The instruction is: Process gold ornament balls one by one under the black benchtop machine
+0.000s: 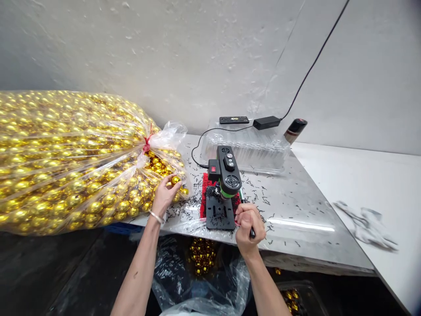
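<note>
Quantity: I pinch one gold ball [175,180] between the thumb and fingers of my left hand [165,192], just beside the neck of one large clear bag [173,131]. The bag is gathered by one red tie [146,144]; its gold balls are too numerous to count. My right hand [250,226] is curled in a fist around one lever [252,232], at the right side of one bench machine [229,171]. The machine carries two round vents and one red switch.

Orientation: the machine head's long axis runs away from me, near end slightly right. The lever slopes toward me, its black grip end nearest. The ball is round, with no evident long axis.

Surface: the machine stands over one red mat [203,210] on a grey metal bench top [296,202] strewn with black shavings. Behind it sit one stack of clear trays [259,151], one power adapter [267,122] and one tilted can [295,130].

Room: a pale, scuffed wall [197,57] stands behind.
</note>
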`<state>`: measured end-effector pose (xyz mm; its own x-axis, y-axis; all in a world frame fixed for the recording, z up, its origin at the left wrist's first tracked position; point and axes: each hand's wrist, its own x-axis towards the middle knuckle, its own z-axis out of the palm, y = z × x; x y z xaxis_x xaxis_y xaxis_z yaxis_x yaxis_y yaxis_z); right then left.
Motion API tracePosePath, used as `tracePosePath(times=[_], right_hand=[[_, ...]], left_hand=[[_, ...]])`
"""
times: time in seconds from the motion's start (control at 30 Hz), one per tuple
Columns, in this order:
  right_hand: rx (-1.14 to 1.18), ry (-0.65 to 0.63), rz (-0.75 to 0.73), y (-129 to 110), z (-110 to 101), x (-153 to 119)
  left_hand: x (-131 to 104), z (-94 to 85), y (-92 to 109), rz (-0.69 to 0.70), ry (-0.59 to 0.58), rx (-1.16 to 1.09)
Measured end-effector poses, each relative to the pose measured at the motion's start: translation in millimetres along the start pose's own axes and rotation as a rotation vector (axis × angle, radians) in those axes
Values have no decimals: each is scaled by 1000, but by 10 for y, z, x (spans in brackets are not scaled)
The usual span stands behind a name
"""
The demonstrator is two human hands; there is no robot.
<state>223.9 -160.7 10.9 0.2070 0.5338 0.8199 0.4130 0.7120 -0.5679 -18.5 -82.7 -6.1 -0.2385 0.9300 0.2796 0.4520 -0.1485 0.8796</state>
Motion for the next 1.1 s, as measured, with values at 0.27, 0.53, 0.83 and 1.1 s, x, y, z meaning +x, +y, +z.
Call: tracePosePath(times=[0.27,0.53,0.83,1.1], right_hand=[[1,16,43,-17,14,-13],[-24,-47,-21,-57,-23,45],[-14,-26,-11,-54,-7,26],[-32,-56,-29,-43,-24,14]], left_hand=[[-762,278,266,-521,-241,-773],[-791,734,279,-591,-311,-799],[-740,822,210,-303,-409,-355],[-745,972,204,32,-374,71]])
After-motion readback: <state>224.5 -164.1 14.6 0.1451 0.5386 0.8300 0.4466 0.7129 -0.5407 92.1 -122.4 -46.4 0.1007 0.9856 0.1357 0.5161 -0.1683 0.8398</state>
